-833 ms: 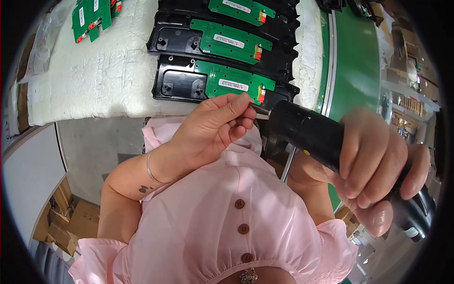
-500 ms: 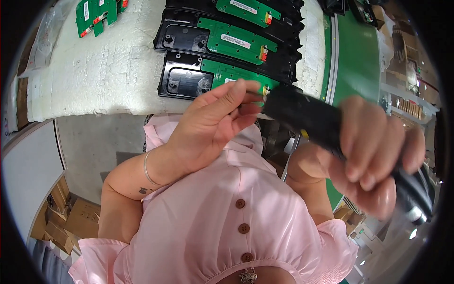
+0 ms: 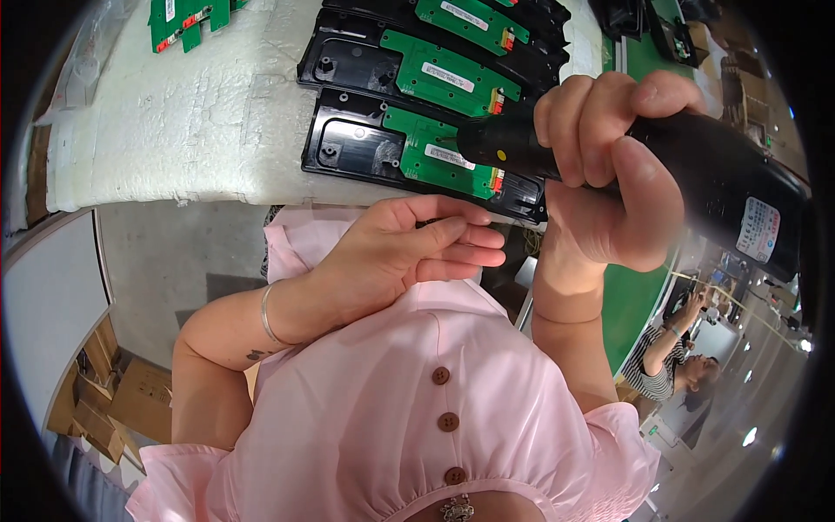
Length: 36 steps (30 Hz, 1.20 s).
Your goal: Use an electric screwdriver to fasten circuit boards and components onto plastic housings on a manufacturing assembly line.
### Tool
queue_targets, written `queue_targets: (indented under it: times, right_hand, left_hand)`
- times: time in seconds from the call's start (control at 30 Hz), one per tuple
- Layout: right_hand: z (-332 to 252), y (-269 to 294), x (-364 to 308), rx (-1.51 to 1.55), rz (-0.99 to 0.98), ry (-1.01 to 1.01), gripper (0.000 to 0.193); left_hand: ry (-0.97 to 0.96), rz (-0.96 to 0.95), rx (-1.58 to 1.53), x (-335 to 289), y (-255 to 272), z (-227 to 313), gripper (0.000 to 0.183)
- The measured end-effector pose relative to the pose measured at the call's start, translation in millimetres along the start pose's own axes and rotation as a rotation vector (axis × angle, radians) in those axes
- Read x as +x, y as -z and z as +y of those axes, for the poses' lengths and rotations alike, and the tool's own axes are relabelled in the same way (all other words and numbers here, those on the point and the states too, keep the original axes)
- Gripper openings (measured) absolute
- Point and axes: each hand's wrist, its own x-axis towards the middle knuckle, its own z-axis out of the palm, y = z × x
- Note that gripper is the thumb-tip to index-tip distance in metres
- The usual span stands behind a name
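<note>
One black electric screwdriver (image 3: pixel 696 165) fills the right hand (image 3: pixel 609 174), whose grip is clamped around the tool's thick barrel, fingers wrapped over the top and thumb pressed along the near side. The tool lies nearly level, its narrow nose pointing left and ending over the right end of the nearest green circuit board (image 3: pixel 439 152); whether the tip touches the board cannot be told. That board sits in a black plastic housing (image 3: pixel 348 143) lying at the near edge of the surface (image 3: pixel 174 130), which is covered by a white foam sheet. The left hand (image 3: pixel 409 252) hovers just below that near edge, in front of the pink buttoned blouse (image 3: pixel 417 409), with its grip loose: fingers stretched out side by side toward the right and slightly curled, holding nothing that can be seen. A thin bracelet (image 3: pixel 265 313) circles the left wrist. Behind the nearest housing, a second black housing with its own green board (image 3: pixel 444 74) lies parallel to it, and a third (image 3: pixel 470 17) shows further back. More green boards (image 3: pixel 183 16) lie near the far left corner of the foam. A green mat (image 3: pixel 639 300) runs along the right side, and another person (image 3: pixel 670 357) in a striped top sits beyond it at lower right.
</note>
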Motion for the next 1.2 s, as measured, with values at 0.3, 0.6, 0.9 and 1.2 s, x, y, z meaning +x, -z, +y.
queue_targets:
  times: [0.3,0.6,0.9,1.2]
  right_hand:
    - [4.9,0.8,10.5,-0.017,-0.161,-0.026,0.022]
    - [-25.2,25.9,9.2,0.229,-0.270,0.019,0.037]
    - [-23.8,53.7,-25.4,0.143,-0.032,-0.057,0.029]
    - [-10.0,70.0,-9.0,0.037,0.026,0.168,0.027]
  left_hand:
    - [-0.116,0.071,-0.201,5.8,6.7,-2.4,0.034]
    - [-0.105,-0.045,-0.008,-1.6,2.1,4.5,0.026]
    - [-0.033,0.069,0.086,24.7,10.4,-5.0,0.021]
    - [-0.171,0.117,0.115,59.5,-9.0,-2.2,0.017]
